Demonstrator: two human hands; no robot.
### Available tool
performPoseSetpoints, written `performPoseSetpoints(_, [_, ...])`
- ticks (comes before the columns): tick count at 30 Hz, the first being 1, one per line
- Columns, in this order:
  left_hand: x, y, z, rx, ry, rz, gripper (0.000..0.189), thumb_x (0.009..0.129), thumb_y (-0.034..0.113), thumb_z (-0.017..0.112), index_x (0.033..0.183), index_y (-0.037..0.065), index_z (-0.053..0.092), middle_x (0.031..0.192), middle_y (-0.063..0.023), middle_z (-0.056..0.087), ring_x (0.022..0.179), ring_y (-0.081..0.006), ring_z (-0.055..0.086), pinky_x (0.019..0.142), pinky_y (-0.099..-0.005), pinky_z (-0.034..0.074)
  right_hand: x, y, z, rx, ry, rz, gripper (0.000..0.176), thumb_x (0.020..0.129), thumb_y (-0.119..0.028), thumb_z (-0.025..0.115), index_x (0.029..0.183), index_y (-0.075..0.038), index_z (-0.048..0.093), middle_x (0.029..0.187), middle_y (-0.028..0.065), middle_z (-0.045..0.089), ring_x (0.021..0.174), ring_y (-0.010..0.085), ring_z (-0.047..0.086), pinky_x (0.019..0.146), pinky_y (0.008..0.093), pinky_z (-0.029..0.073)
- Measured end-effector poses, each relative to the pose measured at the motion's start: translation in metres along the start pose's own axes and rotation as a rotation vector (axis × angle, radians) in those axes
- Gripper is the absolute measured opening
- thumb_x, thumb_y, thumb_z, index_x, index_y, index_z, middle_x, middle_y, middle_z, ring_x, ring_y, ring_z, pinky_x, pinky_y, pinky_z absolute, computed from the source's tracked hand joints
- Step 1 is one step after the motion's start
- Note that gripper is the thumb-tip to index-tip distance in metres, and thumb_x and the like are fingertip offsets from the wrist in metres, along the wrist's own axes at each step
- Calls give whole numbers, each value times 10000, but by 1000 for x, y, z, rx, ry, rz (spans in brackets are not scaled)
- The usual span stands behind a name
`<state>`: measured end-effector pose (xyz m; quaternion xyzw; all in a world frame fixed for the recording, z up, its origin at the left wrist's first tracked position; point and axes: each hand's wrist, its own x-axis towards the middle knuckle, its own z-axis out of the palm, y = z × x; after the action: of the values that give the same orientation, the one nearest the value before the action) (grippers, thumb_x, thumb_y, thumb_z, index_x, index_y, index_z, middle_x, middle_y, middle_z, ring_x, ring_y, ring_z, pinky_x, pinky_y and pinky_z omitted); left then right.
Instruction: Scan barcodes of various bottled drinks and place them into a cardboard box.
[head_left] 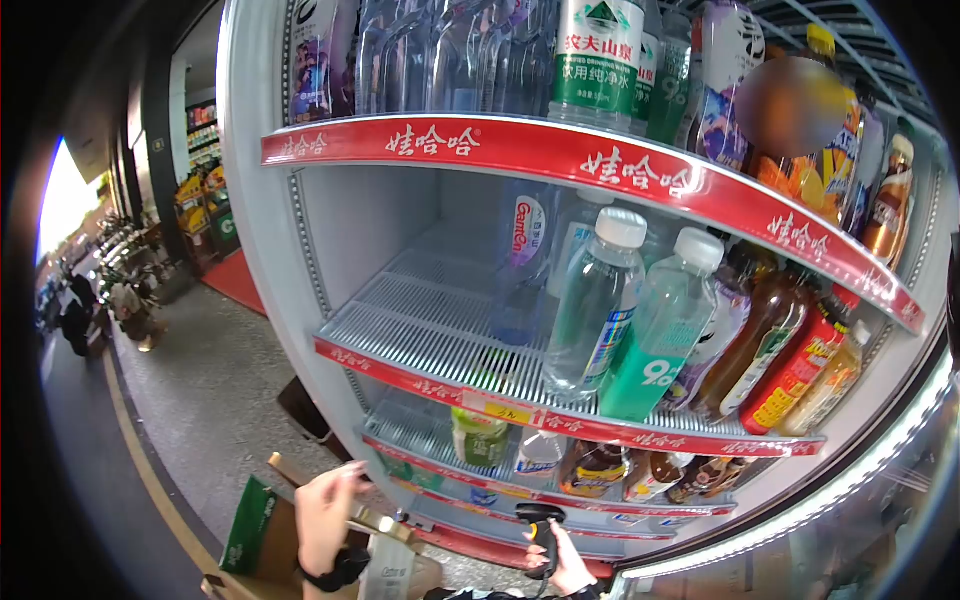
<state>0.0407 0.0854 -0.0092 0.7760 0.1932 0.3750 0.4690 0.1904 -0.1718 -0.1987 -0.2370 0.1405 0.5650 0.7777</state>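
My left hand (330, 503), with a black band at the wrist, is raised at the lower left, its fingers bent together near the fridge's lower left edge; whatever may be between them is too small to tell. At the bottom centre my right hand (563, 562) grips a black handheld scanner (540, 518) by its handle. Above both hands, the middle shelf (400, 310) holds a clear bottle with a white cap (597, 300), a green-labelled bottle (665, 330) and several dark and red bottles to the right.
Bottles line the upper shelf behind its red strip (430, 142), and smaller ones stand on lower shelves. An open cardboard box (262, 540) is at the lower left. Pavement (220, 370), potted plants (135, 300) and a shop doorway lie to the left.
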Motion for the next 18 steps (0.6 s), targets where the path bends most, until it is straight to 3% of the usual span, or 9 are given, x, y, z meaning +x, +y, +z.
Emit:
performPoseSetpoints(2, [17,43,21,-72,-97,165,222,810,49,549,1008,-44,586,891,-112,636,862,-152,596,771,-262,456,-2,-3,-3,-36,-17,2,546,834,-494,460,1047,6,406,590,19,394,484,120,363,486,247,321])
performPoseSetpoints(5, [47,69,37,-107,-185,391,412,803,57,533,1200,-9,446,1161,-135,509,1074,-208,488,900,-318,384,-13,-7,1,-125,-6,-20,537,851,-495,413,1035,10,426,571,13,363,454,119,336,487,256,310])
performPoseSetpoints(7, [67,88,51,-193,-136,412,487,790,58,548,1246,1,387,1238,-144,434,1141,-232,429,933,-343,363,-19,-8,-2,-104,-18,5,528,853,-489,413,1042,4,417,567,11,361,457,119,342,473,264,301])
performPoseSetpoints(9, [92,91,71,-248,-70,466,556,776,66,572,1275,0,336,1276,-157,384,1190,-238,372,959,-360,343,-25,-10,-10,-69,-15,13,525,843,-491,430,1040,-4,418,568,6,363,458,116,343,475,261,299])
performPoseSetpoints(12, [138,106,96,-193,-136,329,815,695,176,695,1326,10,206,1313,-168,329,1224,-256,324,967,-407,330,-38,-12,-29,71,-45,21,526,832,-496,452,1036,-13,412,572,14,382,461,112,355,459,243,310])
performPoseSetpoints(16, [194,119,125,-84,-149,316,941,645,233,737,1334,-6,143,1284,-175,361,1187,-259,366,947,-379,354,-61,-18,-41,68,11,-128,517,816,-493,486,1015,-24,398,565,11,376,458,106,355,464,235,309])
performPoseSetpoints(18, [209,123,136,-224,-219,342,967,638,233,740,1331,-25,117,1239,-184,406,1131,-242,421,922,-339,374,-70,-20,-45,48,19,-187,523,810,-499,493,1009,-25,398,566,10,376,458,106,356,469,237,312])
